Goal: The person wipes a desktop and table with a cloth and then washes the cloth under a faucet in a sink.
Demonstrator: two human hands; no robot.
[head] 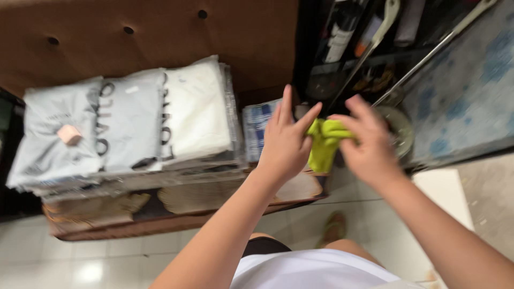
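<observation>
Above tiled floor, left hand (286, 142) and right hand (369, 144) pinch yellow-green cloth (324, 142), grips closed.

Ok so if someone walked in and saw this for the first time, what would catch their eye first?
Probably the bright yellow-green cloth, held up between the left hand and the right hand near the middle of the view. Next, the stacks of flat bagged garments in pale grey and white, lying side by side to the left, with a small pink block resting on the leftmost stack.
</observation>
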